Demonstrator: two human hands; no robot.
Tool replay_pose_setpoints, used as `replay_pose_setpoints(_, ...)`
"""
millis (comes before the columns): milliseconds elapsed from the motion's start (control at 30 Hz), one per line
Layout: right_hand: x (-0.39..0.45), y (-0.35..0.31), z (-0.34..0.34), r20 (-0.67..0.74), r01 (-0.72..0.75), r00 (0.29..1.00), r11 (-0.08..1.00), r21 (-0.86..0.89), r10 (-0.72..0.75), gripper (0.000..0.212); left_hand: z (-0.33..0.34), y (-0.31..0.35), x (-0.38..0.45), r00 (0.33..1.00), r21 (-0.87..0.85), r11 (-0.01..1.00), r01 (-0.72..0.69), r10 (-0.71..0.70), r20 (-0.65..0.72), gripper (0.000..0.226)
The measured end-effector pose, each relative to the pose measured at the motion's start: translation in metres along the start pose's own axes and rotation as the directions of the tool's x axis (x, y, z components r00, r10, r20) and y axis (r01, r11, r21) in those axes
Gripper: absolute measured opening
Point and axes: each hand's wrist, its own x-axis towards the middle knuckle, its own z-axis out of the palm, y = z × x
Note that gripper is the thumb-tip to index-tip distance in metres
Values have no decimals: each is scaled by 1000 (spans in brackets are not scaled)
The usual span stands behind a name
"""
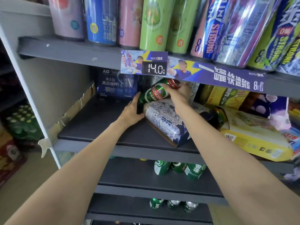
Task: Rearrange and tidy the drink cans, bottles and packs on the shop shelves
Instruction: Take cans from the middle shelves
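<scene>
A green Tsingtao can [154,93] lies tilted on top of a blue-and-white patterned pack [164,122] on the middle shelf [90,122]. My right hand [177,95] grips the can from above, near its red-topped end. My left hand [134,111] presses against the dark left end of the patterned pack, just under the can's bottom. A dark blue carton [115,85] stands at the back of the same shelf. A yellow carton [253,135] lies flat to the right, with a dark bottle pack [215,117] on it.
Tall cans in pink, blue and green [151,25] and slanted Strong cans [243,30] fill the upper shelf above a price strip [154,69]. Green cans [178,169] stand on the lower shelves. The grey side wall [48,75] bounds the left, with goods on the floor beyond.
</scene>
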Motion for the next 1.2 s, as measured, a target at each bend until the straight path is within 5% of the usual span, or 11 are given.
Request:
replay_pose_setpoints(100, -13, -4, 13, 55, 60, 997, 998, -27, -59, 79, -1, 2, -1, 1000, -75, 997, -1, 0, -10, 84)
replay_pose_setpoints(267, -46, -24, 21, 149, 150, 980, 982, -112, -132, 58, -16, -1, -21, 998, -105, 994, 6, -13, -61, 85)
replay_pose_setpoints(400, -81, -27, 18, 123, 120, 984, 992, 51, -125, 57, -40, -8, -56, 994, -102, 995, 12, -23, -103, 89)
replay_pose_setpoints(567, -158, -13, -20, 127, 138, 977, 964, 228, -169, 58, -49, -22, -139, 958, 60, 994, -96, 108, -265, 58)
replay_pose_setpoints(667, -206, -4, -72, 173, 134, 966, 943, 303, -193, 51, -35, -31, -184, 953, 344, 914, -213, 272, -132, 52)
replay_pose_setpoints(767, -234, 7, -113, 285, 153, 939, 976, 157, -193, 50, -7, -35, -208, 938, 440, 853, -282, 341, -60, 49)
replay_pose_setpoints(933, -247, 88, -157, 219, -21, 973, 968, -249, 77, 56, 48, -29, -243, 959, 391, 878, -276, 281, 46, 48)
replay_pose_setpoints(1200, -196, 173, -146, 89, -108, 987, 960, -257, 135, 61, 106, -23, -224, 990, 348, 937, 11, -60, 131, 49)
